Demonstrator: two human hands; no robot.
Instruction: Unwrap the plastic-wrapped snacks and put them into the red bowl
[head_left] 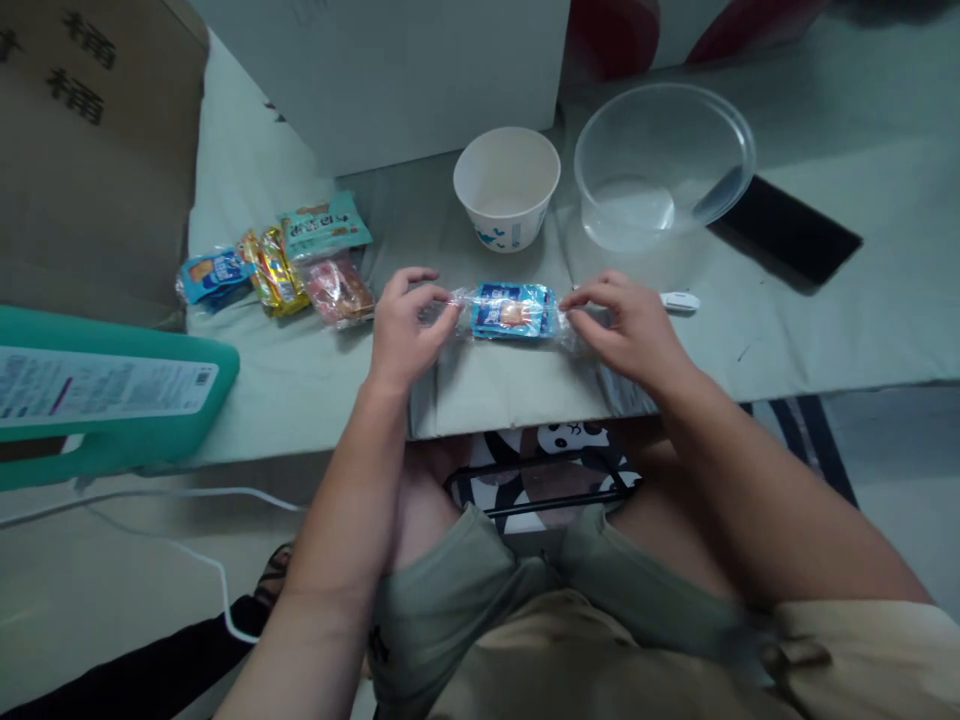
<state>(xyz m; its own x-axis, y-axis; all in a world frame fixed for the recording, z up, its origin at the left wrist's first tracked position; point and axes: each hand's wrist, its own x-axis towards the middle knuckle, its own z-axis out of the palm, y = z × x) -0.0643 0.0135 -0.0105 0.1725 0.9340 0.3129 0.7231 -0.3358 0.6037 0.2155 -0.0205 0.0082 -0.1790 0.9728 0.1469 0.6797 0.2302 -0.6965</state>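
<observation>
Cardboard box [90, 150]: far left; we see two dark printed characters on its side, the upper pair cut by the frame edge.
Teal case [112, 395]: near left, overhanging the table edge; we see a white label with a small code square, print too small to read.
Snack packets [281, 265]: left of centre; blue, gold, teal and pink wrappers touching one another; lettering on the teal one is blurred for us.
Left hand [405, 325]: fingers pinched shut on the clear left end of the blue packet.
Blue packet [514, 310]: centre, just above the table [825, 330] near its front edge; white writing, unreadable to us.
Right hand [630, 325]: fingertips closed on the packet's right end.
Paper cup [508, 185]: beyond the packet; blue marks at its base.
Clear bowl [664, 165]: right of the cup, near it.
Phone [787, 230]: dark, flat, far right; we see open tabletop around it.
</observation>
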